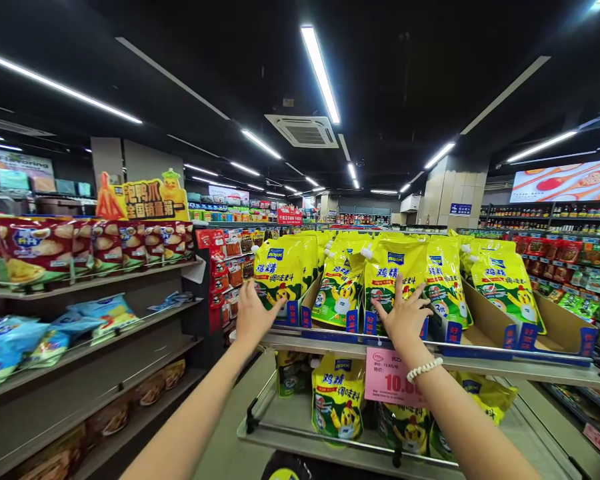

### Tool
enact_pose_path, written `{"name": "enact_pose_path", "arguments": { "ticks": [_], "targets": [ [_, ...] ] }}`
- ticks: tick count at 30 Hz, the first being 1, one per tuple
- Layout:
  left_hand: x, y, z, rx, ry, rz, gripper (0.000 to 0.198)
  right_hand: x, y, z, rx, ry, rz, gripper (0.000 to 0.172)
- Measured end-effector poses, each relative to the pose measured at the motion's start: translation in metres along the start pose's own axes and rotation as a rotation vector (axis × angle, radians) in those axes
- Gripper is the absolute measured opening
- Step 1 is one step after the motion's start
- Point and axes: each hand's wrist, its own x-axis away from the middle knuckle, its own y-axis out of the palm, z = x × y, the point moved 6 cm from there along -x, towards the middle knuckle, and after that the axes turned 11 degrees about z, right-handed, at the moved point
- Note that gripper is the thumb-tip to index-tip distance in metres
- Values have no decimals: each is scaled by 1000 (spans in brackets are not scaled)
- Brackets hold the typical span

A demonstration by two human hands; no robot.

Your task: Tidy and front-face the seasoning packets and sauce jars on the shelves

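Yellow-and-green spouted seasoning pouches stand in rows in open cardboard display boxes on the upper shelf. My left hand [254, 315] is at the lower left corner of the leftmost front pouch [279, 267], thumb stretched across its front and fingers apart at its side. My right hand [404, 315], with a beaded bracelet [425, 369] on the wrist, spreads its fingers before the lower part of a middle pouch [395, 257]. Whether its fingertips press on the pouch I cannot tell. Another pouch [339, 283] stands between my hands. Neither hand is closed around anything.
A front rail [480, 353] runs along the shelf edge, with a pink price sign [393, 378] hanging below. More pouches [337, 397] stand on the lower shelf. At left, a rack [145, 272] bears red bags [35, 250] and blue packets [100, 313]. Stocked shelves line the right side.
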Motion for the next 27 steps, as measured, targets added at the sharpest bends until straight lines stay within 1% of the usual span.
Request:
{"name": "enact_pose_path", "arguments": {
  "ticks": [1,2,3,4,6,7,11,13,14,15,17,18,19,21,22,23,24,25,27],
  "targets": [
    [-1,12,-15,-50,28,-109,93,0,-1,0,7,0,11,110],
    [-2,23,-24,-102,87,-199,92,0,-1,0,20,-1,23,110],
    [-3,32,-29,-154,162,-271,87,0,-2,-1,36,-3,34,109],
    [-5,39,-30,-207,234,-315,83,0,-2,-1,52,-7,44,108],
    [-10,49,-25,-292,336,-384,77,1,0,-1,71,-14,58,107],
    [-13,53,-22,-333,355,-422,76,1,1,-1,74,-16,58,106],
    [-22,65,-7,-491,362,-573,79,1,4,0,49,-12,44,107],
    [-25,67,-2,-543,358,-614,81,-2,-3,3,8,-29,53,106],
    [-25,67,0,-556,355,-624,81,-4,-9,2,-16,-70,64,107],
    [-23,66,0,-563,350,-632,81,-6,-16,0,-39,-142,76,109],
    [-19,60,1,-549,363,-618,76,-9,-32,-7,-67,-335,92,114],
    [-16,54,3,-530,389,-581,67,-10,-37,-11,-70,-413,85,117],
    [-14,46,8,-502,424,-515,56,-12,-41,-14,-67,-458,66,118],
    [-12,24,24,-419,490,-303,37,-16,-42,-16,-57,-451,5,115],
    [-11,11,35,-363,511,-187,35,-17,-41,-17,-53,-430,-31,113],
    [-9,-1,48,-301,524,-95,35,-16,-41,-18,-53,-416,-64,110],
    [-8,-11,63,-230,534,-33,36,-13,-42,-19,-61,-413,-89,106],
    [-6,-17,79,-156,547,-8,36,-7,-45,-19,-80,-415,-99,102],
    [-3,-18,113,-19,584,-49,36,14,-58,-15,-158,-408,-66,94]
  ]
}}
